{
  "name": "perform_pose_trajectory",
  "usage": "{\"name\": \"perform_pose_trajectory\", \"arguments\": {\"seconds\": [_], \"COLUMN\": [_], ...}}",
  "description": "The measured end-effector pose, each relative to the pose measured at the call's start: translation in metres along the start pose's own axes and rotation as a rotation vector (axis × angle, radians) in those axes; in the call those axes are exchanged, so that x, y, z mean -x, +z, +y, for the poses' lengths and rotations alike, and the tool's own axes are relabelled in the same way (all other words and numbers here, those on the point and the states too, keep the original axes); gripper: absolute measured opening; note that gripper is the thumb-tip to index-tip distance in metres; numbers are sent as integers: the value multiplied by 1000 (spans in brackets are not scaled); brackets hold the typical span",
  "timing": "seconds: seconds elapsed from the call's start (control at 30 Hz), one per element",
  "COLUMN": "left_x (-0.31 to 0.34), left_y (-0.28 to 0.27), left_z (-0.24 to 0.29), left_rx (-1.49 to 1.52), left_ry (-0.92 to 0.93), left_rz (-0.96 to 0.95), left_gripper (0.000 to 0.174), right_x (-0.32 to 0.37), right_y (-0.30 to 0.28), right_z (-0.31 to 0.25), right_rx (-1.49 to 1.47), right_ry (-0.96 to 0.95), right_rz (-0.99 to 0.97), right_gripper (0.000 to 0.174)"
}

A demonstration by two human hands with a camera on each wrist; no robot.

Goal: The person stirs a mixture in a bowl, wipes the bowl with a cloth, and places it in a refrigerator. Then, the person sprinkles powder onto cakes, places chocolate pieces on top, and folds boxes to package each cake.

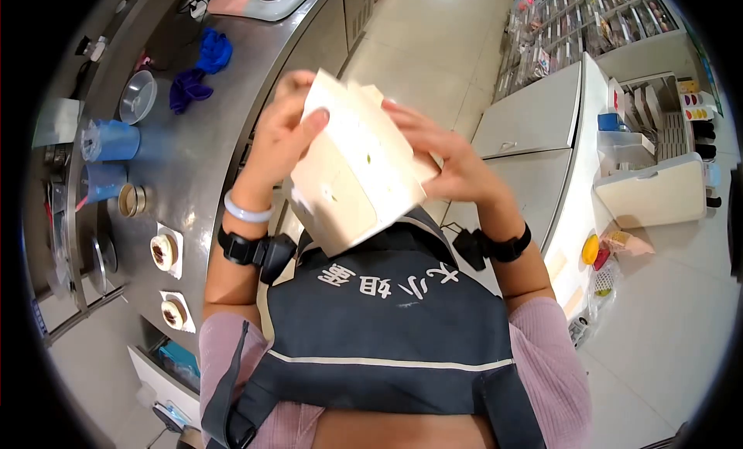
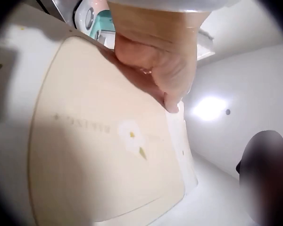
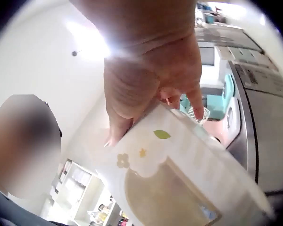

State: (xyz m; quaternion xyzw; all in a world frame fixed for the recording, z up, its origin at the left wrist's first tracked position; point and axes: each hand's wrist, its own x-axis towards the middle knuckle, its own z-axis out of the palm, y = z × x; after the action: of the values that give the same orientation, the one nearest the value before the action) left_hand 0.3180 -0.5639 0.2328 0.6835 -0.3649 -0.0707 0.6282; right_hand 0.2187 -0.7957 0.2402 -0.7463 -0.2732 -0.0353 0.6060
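A cream cardboard cake box (image 1: 352, 159) with a flower-and-leaf print is held up tilted in front of the apron. My left hand (image 1: 282, 132) grips its left edge, thumb on the near face. In the left wrist view that face shows a large rounded beige panel (image 2: 99, 127) with a white flower. On the other side, my right hand (image 1: 453, 159) holds the box by its upper right edge, slightly blurred. The right wrist view shows the thumb and fingers on either side of a corner, above a scalloped window (image 3: 155, 193).
To the left runs a steel counter (image 1: 197, 147) with two small cakes (image 1: 162, 252) on white squares, blue jugs (image 1: 112, 139), a metal ring (image 1: 131, 200) and blue cloths (image 1: 213, 51). White cabinets (image 1: 534, 112) and an open plastic bin (image 1: 654, 190) stand at right.
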Motion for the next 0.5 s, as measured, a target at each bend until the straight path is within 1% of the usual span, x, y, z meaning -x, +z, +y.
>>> {"name": "perform_pose_trajectory", "arguments": {"seconds": [0.03, 0.07, 0.1, 0.13, 0.2, 0.23, 0.3, 0.33, 0.37, 0.43, 0.5], "left_x": [6, 10, 14, 17, 20, 23, 26, 28, 30, 33, 34], "left_y": [-3, 0, 6, 9, 10, 11, 14, 13, 11, 9, 10], "left_z": [3, 8, 15, 20, 25, 28, 35, 37, 39, 45, 46], "left_rx": [1, 0, 97, 191, 163, 168, 183, 180, 179, 151, 166], "left_ry": [-17, -22, 18, 61, 204, 240, 302, 297, 290, 252, 251], "left_rz": [-55, -56, -62, -69, -111, -117, -113, -115, -98, -85, -84], "left_gripper": [21, 21, 19, 17, 16, 17, 21, 21, 21, 24, 24], "right_x": [0, 0, 1, -3, -13, -15, -20, -21, -22, -22, -20], "right_y": [-2, -3, -2, 4, 23, 26, 28, 30, 31, 33, 32], "right_z": [1, 1, 1, -5, -23, -21, -31, -37, -39, -42, -43], "right_rx": [-1, -24, -52, -60, 110, 266, 257, 248, 239, 203, 169], "right_ry": [0, -37, -74, -77, 214, 134, 135, 144, 114, 110, 109], "right_rz": [0, -89, -174, -170, 162, 129, 115, 94, 110, 104, 96], "right_gripper": [46, 48, 51, 51, 55, 57, 54, 51, 46, 44, 43]}}
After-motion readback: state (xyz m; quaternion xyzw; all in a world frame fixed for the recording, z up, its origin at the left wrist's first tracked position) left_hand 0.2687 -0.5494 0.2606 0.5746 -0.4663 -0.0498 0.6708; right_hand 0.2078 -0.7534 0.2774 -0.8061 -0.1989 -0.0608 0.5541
